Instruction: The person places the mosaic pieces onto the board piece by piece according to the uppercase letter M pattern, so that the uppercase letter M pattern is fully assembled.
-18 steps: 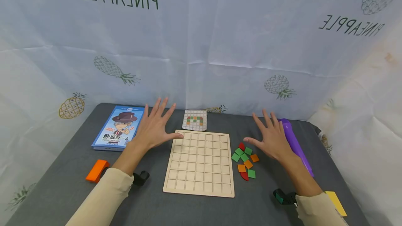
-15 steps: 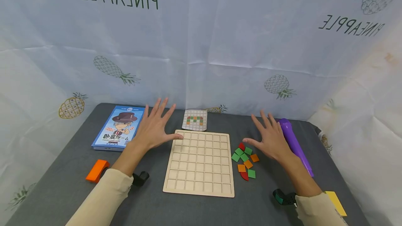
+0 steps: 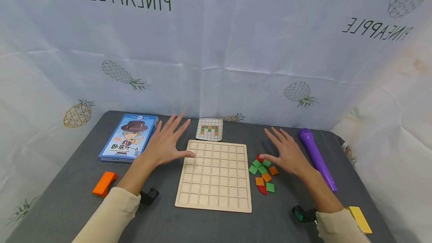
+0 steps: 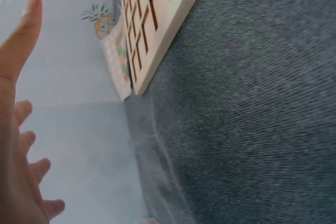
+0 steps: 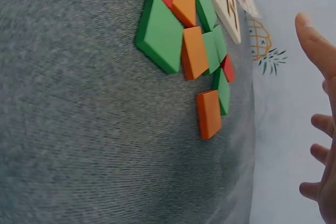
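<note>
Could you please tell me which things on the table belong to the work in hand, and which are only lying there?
Probably for the work (grouped in the middle):
wooden grid board
red, green and orange tiles
small pattern card

Apparently just lying about (towards the sides):
blue box
orange arched block
purple microphone
yellow block

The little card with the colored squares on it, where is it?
In the head view, the card lies midway along the far side of the table, just beyond the wooden board, to the right of the left hand.
</note>
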### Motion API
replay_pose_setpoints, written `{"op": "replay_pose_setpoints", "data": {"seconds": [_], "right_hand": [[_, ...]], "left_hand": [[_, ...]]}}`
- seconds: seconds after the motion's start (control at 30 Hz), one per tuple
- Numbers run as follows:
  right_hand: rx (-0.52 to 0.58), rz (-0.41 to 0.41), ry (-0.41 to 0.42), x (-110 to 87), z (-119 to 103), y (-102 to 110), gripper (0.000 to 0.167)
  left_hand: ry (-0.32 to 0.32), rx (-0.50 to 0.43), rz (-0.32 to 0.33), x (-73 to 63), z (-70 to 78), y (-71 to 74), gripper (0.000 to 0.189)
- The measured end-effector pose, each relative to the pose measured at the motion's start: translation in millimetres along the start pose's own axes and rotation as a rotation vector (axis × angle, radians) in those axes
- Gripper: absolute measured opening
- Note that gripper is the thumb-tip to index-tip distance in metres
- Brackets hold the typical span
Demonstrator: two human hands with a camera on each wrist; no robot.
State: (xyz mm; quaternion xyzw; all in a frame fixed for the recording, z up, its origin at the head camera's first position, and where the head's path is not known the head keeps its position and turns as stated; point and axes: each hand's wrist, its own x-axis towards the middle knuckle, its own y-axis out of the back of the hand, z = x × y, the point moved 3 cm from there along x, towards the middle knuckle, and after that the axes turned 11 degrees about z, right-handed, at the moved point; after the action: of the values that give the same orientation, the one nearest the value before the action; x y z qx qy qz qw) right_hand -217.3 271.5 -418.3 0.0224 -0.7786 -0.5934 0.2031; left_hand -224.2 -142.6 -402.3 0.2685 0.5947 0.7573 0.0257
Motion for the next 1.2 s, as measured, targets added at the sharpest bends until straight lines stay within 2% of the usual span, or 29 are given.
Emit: {"op": "replay_pose_setpoints", "data": {"seconds": [0.2, 0.33, 0.7, 0.93, 1.2], "right_hand": [[0.054, -0.022, 0.005, -6.4, 2.0, -8.8, 0.094], [0.095, -0.035, 0.019, -9.8, 1.4, -14.0, 0.091], [0.222, -0.083, 0.005, -14.0, 0.2, -26.1, 0.082], [0.277, -0.082, 0.013, -16.9, 1.7, -32.2, 0.075], [0.276, -0.079, 0.020, -22.1, 1.5, -37.5, 0.061]], "left_hand": [[-0.005, -0.026, -0.011, -11.0, -0.4, -5.4, 0.115], [0.015, -0.060, -0.046, -19.2, -2.1, -11.0, 0.112], [0.071, -0.166, -0.203, -40.1, -6.1, -24.5, 0.107], [0.093, -0.278, -0.296, -50.5, -7.7, -28.5, 0.108], [0.062, -0.332, -0.379, -57.8, -7.9, -31.6, 0.110]]}}
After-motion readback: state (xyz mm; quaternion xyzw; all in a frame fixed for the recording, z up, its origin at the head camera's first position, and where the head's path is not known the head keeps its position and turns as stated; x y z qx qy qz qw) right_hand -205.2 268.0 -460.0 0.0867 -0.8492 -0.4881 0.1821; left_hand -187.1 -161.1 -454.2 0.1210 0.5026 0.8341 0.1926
